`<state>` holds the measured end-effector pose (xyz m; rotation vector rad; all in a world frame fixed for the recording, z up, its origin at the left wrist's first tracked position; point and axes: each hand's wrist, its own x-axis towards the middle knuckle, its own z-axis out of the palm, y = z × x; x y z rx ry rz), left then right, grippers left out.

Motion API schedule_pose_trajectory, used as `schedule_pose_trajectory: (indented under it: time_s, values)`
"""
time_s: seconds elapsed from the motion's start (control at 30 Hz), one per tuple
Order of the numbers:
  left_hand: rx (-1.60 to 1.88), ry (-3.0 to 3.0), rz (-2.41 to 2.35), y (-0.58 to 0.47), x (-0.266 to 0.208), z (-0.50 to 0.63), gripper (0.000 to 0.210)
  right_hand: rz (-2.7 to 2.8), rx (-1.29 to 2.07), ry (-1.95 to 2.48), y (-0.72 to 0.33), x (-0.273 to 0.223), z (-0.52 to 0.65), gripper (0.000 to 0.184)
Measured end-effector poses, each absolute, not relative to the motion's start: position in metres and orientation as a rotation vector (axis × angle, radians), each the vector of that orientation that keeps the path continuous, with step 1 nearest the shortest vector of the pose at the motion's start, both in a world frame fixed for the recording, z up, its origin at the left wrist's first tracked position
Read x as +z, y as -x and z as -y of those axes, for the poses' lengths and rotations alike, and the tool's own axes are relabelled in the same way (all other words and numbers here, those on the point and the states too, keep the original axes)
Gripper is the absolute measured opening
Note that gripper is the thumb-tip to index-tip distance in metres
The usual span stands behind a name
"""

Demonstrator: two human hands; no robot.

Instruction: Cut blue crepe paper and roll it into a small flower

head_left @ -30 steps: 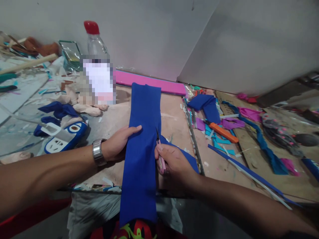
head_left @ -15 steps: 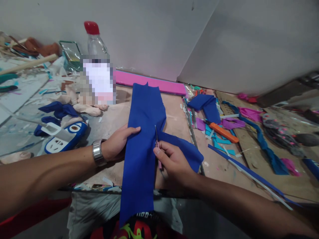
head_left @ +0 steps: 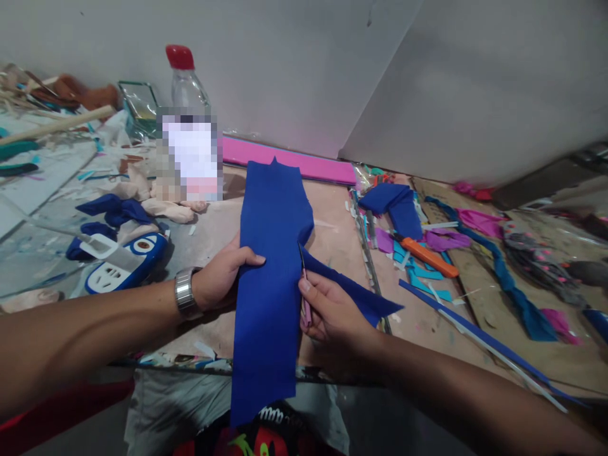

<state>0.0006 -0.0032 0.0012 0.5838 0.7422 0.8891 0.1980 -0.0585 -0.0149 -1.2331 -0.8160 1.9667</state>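
A long strip of blue fabric (head_left: 270, 304) stretches from the tabletop over the front edge toward my lap. My left hand (head_left: 232, 269) grips its left side, thumb on top and fingers hidden underneath. With small pink-handled scissors (head_left: 305, 304) closed in its fingers, my right hand (head_left: 332, 310) is at the fabric's right edge. The blades point away from me, at a cut in the cloth. A partly separated blue flap (head_left: 354, 282) hangs off to the right, beyond my right hand.
Behind the fabric lies a pink strip stack (head_left: 285, 159) along the wall. At left are a blue-and-white power strip (head_left: 126, 263), a red-capped bottle (head_left: 187, 85) and a blurred phone (head_left: 194, 152). An orange utility knife (head_left: 427, 255) lies among scraps at right, near folded blue cloth (head_left: 394, 202).
The free flap has swung, its tip now reaching further right. The fabric's far end has shifted slightly left. Both hands keep their hold and are nearly in place.
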Motion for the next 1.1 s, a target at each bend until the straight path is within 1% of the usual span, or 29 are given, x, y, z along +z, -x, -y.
schedule_pose_trajectory:
  time_s: [0.17, 0.23, 0.3, 0.37, 0.53, 0.73, 0.93, 1.03, 1.1]
  values:
    - [0.935, -0.648, -0.785, 0.0, 0.0, 0.003, 0.09, 0.831, 1.941, 1.148, -0.204, -0.013, 0.056, 0.045]
    - [0.978, -0.708, -0.805, 0.0, -0.002, 0.003, 0.092, 0.848, 1.94, 1.14, -0.205, -0.012, 0.054, 0.046]
    - [0.994, -0.758, -0.828, 0.0, -0.004, 0.004, 0.093, 0.857, 1.953, 1.122, -0.205, -0.01, 0.053, 0.048]
    - [1.003, -0.797, -0.852, 0.001, -0.005, 0.004, 0.093, 0.802, 1.908, 1.095, -0.205, -0.008, 0.053, 0.046]
    - [1.037, -0.928, -0.894, 0.003, -0.01, 0.004, 0.092, 0.747, 1.93, 1.018, -0.204, -0.005, 0.057, 0.037]
    - [1.034, -1.033, -0.864, 0.004, -0.012, 0.005, 0.095, 0.852, 1.932, 1.0, -0.208, -0.007, 0.054, 0.042]
    - [0.987, -1.216, -0.828, 0.004, -0.013, 0.007, 0.099, 0.944, 1.883, 1.067, -0.209, -0.011, 0.056, 0.04]
    - [0.971, -1.186, -0.783, 0.006, -0.013, 0.01, 0.104, 0.947, 1.854, 1.092, -0.208, -0.009, 0.057, 0.042]
    - [0.982, -1.103, -0.76, 0.007, -0.013, 0.011, 0.103, 0.938, 1.823, 1.112, -0.207, -0.007, 0.059, 0.043]
